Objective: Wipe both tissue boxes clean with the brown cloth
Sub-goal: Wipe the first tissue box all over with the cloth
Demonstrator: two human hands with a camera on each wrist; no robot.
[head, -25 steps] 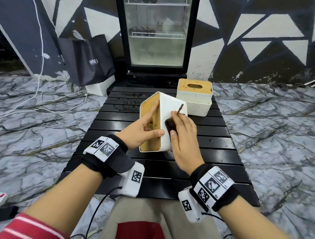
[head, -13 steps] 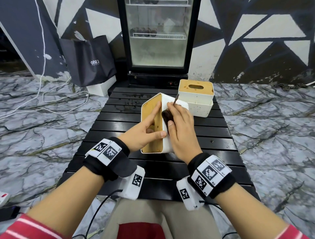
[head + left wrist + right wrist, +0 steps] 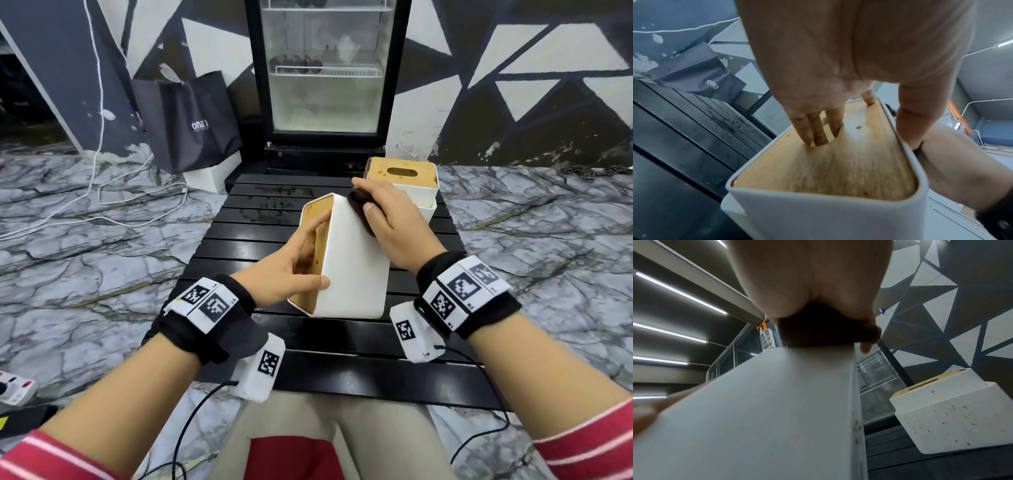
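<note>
While the wipe runs, lines below go from the hands outward.

Right hand: right hand (image 3: 388,222), centre of the head view, presses the wadded brown cloth (image 3: 359,207) under flattened fingers on the upper right face of the near box; thumb hooked over the cloth.

Left hand: left hand (image 3: 291,269) clamps the white plastic tissue box with a wooden slotted lid (image 3: 349,263), tipped on its side; thumb on the white wall, 2 fingers dipped into the lid slot.

Change: 1 second ago the cloth sat mid-face near the thumb; now it has climbed to the far top edge, and the box is lifted closer and tilted more.

Meaning: this face looks nearly covered; likely next is turning to another side.

Second box: upright white speckled tissue box with wooden lid (image 3: 407,186), upper right of centre, just behind the right hand, untouched, spots visible in the right wrist view.

Support: black slatted table (image 3: 239,240).
</note>
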